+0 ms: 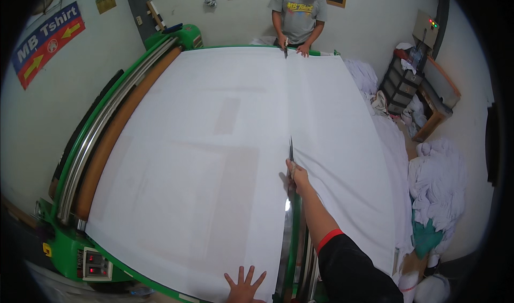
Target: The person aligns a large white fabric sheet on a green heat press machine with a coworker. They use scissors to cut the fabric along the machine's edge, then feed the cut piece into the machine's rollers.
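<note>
Holding the scissors [291, 150] in our right hand [297, 176], we reach over the middle of a broad white cloth [171, 126], the blades pointing to the far side; our fingers are closed round the handles, though whether the blades are parted we cannot tell. Our left hand [244, 289] is at the near edge, over the cloth, palm down, fingers spread wide and holding nothing; its wrist is cut off from view. We see the cloth covering most of a green machine [64, 256] and lying parted from its near edge up to our right hand, so that a shiny metal rail [288, 206] shows in the gap; to the right of our forearm the cloth is creased.

At the far edge a co-worker [300, 16] in a grey T-shirt holds a bladed tool [286, 50] in one hand, the other hand at the cloth's edge; a brown roller [131, 121] runs along the left, with a control panel [97, 264] near its near end; on the right we have a heap of white fabric [438, 177] and, farther off, a stack of drawers [397, 83].
</note>
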A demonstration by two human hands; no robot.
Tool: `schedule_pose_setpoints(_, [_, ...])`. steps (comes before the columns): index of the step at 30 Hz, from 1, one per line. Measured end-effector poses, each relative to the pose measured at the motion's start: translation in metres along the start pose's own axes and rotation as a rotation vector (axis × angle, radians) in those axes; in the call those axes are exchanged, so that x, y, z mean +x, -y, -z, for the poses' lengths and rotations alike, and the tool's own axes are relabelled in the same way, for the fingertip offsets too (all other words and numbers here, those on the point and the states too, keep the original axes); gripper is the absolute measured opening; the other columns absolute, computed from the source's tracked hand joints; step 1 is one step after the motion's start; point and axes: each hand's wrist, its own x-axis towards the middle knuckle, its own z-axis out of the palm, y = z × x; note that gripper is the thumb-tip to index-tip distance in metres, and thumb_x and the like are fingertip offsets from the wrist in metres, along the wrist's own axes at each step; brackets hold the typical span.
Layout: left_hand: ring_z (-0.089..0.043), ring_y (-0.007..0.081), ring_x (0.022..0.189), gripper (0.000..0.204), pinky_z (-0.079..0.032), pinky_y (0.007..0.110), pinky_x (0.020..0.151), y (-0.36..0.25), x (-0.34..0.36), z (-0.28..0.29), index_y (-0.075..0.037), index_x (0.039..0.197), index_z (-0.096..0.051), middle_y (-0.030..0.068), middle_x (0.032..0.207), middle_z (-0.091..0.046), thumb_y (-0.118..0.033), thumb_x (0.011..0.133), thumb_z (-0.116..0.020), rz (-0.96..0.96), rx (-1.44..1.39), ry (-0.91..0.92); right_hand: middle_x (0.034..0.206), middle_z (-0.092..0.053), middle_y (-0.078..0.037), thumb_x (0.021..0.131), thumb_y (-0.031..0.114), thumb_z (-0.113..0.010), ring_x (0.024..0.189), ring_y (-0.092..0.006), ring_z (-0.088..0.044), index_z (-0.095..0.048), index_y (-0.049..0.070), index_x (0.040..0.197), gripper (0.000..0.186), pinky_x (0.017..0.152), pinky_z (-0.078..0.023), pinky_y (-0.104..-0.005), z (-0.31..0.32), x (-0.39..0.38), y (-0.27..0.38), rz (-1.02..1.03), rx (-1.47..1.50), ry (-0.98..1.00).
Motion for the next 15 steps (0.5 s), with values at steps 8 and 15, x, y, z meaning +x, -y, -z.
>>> schedule_pose_setpoints(8, [-0.003,0.0618,0.161,0.106,-0.002,0.099,0.101,0.019,0.008,-0.062,-0.032,0.175,-0.021,0.0229,0.181,-0.007,-0.073,0.090,-0.066,0.003,-0.003,-0.115,0.073,-0.058,-0.002,0.091,0.058,-0.085,0.053,-0.0147,-0.052,-0.071,0.010,0.126,0.061,0.046,-0.044,-0.0338,0.008,0.068,0.011,0.070,-0.046,0.040])
schedule_pose_setpoints(15, [-0.003,0.0596,0.162,0.092,0.001,0.099,0.101,0.016,0.010,-0.024,-0.038,0.174,-0.023,0.0210,0.182,-0.008,-0.072,0.097,-0.059,0.078,-0.103,0.162,0.073,-0.055,-0.001,0.088,0.055,-0.089,0.056,-0.0164,-0.053,-0.074,0.009,0.118,0.057,0.047,-0.044,-0.0349,-0.005,0.100,0.054,-0.109,0.111,0.013])
